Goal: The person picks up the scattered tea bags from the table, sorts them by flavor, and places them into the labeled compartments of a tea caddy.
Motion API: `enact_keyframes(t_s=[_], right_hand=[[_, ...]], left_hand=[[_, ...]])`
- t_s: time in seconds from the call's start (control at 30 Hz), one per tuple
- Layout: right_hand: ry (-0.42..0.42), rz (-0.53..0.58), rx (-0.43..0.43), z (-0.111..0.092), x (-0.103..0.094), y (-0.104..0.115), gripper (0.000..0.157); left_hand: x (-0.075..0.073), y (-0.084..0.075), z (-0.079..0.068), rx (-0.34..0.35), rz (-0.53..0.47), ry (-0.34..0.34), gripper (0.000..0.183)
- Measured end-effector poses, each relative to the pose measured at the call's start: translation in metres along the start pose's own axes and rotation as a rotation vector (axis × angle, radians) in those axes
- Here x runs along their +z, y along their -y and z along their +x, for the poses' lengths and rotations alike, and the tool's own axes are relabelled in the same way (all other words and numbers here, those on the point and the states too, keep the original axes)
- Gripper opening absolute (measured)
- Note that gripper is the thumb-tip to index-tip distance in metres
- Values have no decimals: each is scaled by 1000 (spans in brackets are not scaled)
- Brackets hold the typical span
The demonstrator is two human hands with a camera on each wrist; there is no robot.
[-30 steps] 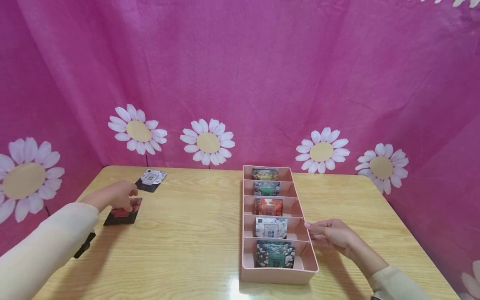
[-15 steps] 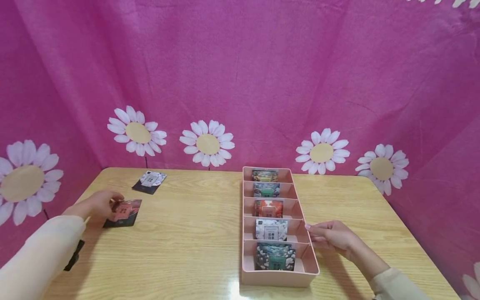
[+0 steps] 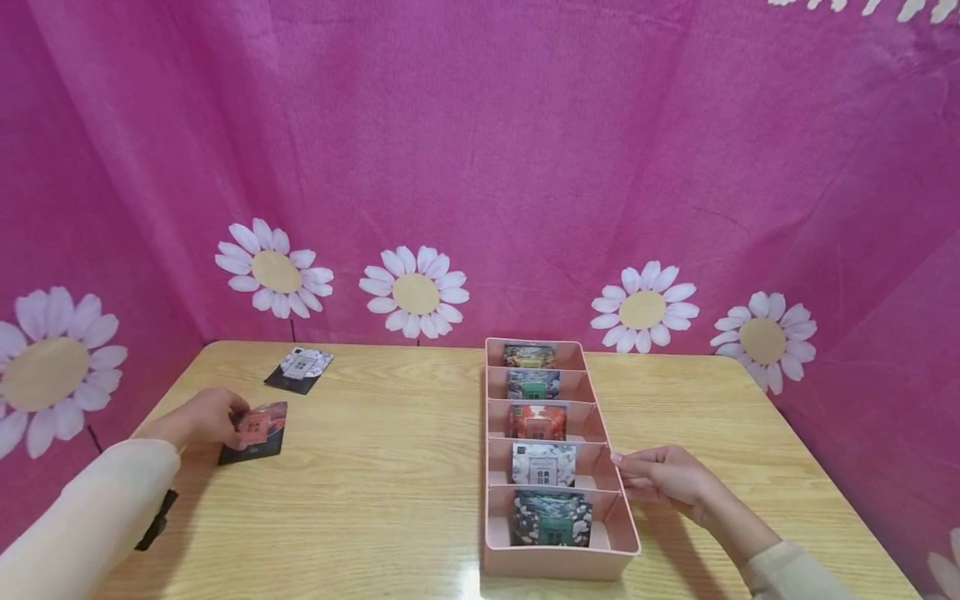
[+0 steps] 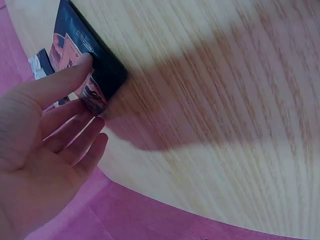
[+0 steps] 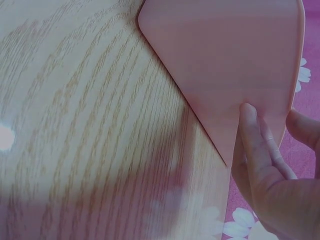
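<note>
At the table's left, my left hand pinches the edge of a red-and-black tea packet. In the left wrist view the thumb lies on the face of the tea packet and fingertips are at its near edge. Behind it lies a white-and-black tea packet. My right hand touches the right side of a long pink divided box. The right wrist view shows fairly straight fingers against the outer wall of the box, with the thumb at its rim.
Each compartment of the box shows a tea packet, such as a green one in front, a white one and a red one. The wooden table meets a pink flowered curtain behind.
My left hand has come down from above the red-and-black packet to its left side and pinches it; the packet has shifted slightly right. The right hand stays at the box.
</note>
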State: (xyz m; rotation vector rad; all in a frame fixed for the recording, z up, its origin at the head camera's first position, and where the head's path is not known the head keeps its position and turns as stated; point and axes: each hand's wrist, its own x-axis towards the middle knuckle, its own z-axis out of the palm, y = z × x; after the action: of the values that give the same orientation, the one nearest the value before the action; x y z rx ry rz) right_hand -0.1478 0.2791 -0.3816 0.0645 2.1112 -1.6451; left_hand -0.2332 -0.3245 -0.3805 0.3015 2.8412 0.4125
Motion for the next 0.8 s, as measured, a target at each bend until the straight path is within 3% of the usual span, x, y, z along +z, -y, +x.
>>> enact_keyframes(t_s=[0.17,0.8], right_hand=[[5,1,0,0,-1,0,64],[17,9,6,1,-2,0,65]], left_hand=[[3,-15,1,-33,12,20,49],[28,-84,13,95,3,29,46]])
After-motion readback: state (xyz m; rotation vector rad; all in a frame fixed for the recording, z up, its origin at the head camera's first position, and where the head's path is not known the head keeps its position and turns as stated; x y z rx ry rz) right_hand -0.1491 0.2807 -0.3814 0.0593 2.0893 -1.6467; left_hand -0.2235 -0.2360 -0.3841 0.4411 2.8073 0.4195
